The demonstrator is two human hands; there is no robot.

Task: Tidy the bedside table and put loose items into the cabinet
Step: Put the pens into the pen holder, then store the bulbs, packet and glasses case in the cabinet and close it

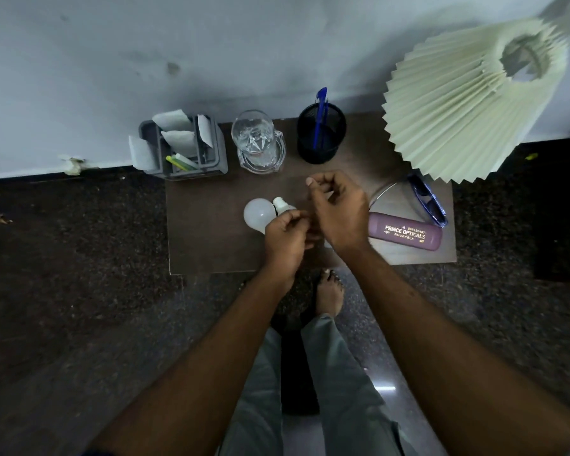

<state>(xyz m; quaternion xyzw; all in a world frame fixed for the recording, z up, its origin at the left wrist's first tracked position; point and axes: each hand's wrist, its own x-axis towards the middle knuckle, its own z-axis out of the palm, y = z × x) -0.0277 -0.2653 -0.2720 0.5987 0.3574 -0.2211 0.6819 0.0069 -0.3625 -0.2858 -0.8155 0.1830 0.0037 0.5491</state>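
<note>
Probably light and breakable, the bulb (pixel 259 213) suits a neck grip; left hand (pixel 285 238) and right hand (pixel 339 212) show curled fingers, contents indiscernible.

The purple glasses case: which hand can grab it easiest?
Right. The right hand is just beside one end of the purple glasses case. The left hand is farther away, over by the light bulb, and would probably have to cross the right arm.
</note>
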